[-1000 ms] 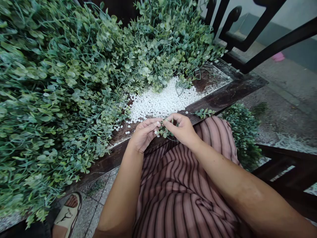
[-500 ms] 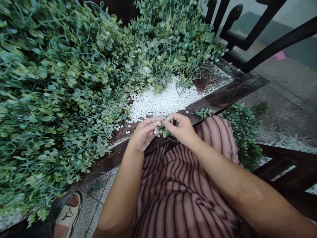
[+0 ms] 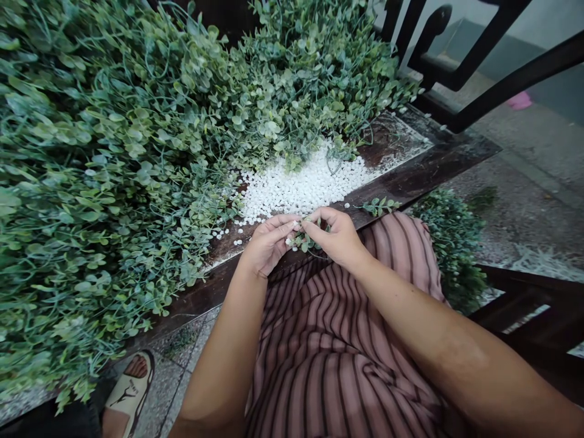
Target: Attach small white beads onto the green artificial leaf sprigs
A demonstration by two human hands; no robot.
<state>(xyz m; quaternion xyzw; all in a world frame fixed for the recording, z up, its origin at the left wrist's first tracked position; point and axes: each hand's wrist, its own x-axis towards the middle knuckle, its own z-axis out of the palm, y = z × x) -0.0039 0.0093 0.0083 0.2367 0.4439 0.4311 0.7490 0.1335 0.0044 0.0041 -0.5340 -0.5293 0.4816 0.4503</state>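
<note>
Sprig [image 3: 305, 243] near bead pile [image 3: 301, 185] — fingertips of left hand [image 3: 268, 244] and right hand [image 3: 335, 236] pinched closed on it, exact contact unclear; few white beads [image 3: 288, 242] apparently fitted, most left loose.

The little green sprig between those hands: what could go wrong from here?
The sprig is small and held between the left hand and right hand, so it might slip. The loose white beads lie near the wooden edge, so a knock could scatter them. Another sprig lies close to the striped clothing and could be brushed off.
</note>
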